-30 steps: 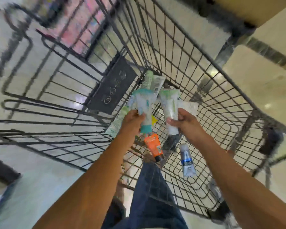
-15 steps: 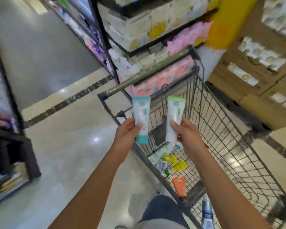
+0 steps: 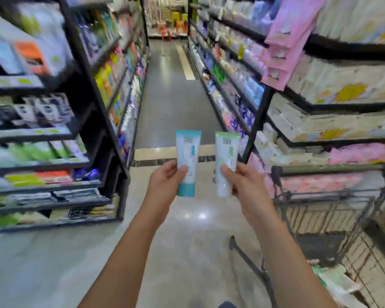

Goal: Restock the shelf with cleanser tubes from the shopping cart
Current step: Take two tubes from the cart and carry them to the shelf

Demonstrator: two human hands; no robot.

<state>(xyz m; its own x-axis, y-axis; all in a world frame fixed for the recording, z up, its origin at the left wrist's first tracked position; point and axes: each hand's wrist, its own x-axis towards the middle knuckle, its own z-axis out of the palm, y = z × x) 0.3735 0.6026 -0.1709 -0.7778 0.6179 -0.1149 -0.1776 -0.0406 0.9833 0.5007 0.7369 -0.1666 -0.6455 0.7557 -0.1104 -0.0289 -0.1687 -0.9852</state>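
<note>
Between the two raised hands only a narrow gap of floor is seen. A blue-capped cleanser tube [image 3: 188, 162] is gripped by the left hand [image 3: 165, 182], thumb across its front and fingers curled behind, cap end down and crimped end up. A green-topped cleanser tube [image 3: 226, 163] is gripped the same way by the right hand [image 3: 246, 183], upright and just beside the first, the two tubes apart and not touching. Below and to the right of the right hand, the shopping cart [image 3: 329, 167] is parked, its handle bar and wire basket in view; at its near lower corner something pale with a green edge [image 3: 333, 278] is seen, perhaps more stock, though blur prevents it from being told for sure. To the left of the left hand, well apart from it, a dark shelf unit [image 3: 111, 121] with tubes and packets in rows is seen, too smeared for any gap or matching product to be picked out. Beyond both hands the aisle [image 3: 176, 96] runs away between stocked shelving on either side.

As for progress, two tubes are judged to have been taken out of the cart and are being carried, but neither has been set on a shelf. Placing of this pair is left to do, and likely further trips to the cart, if more tubes lie in it.
</note>
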